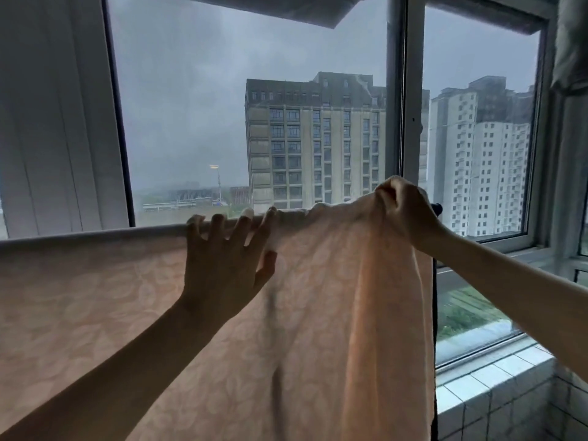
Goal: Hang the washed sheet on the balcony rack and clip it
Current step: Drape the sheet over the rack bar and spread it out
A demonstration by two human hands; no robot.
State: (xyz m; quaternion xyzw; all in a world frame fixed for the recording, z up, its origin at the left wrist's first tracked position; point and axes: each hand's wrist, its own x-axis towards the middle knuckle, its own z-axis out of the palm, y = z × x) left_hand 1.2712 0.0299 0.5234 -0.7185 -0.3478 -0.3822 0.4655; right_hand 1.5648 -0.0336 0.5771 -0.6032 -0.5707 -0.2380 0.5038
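Across the rack bar in front of the window point(410, 90), a peach patterned sheet point(318, 313) hangs draped. Your left hand point(222, 259) lies flat on it, fingers spread over the bar. Your right hand point(404, 211) grips a bunched corner near the bar's dark end point(436, 207).

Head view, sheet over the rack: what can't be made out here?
- Rack bar: wrapped by the sheet; only its dark end shows past the right hand.
- Clips: none visible; any clip tray lies outside the frame.
- Sheet's lower and left edges: cut off by the frame.
- Left hand palm: backlit, faces away.
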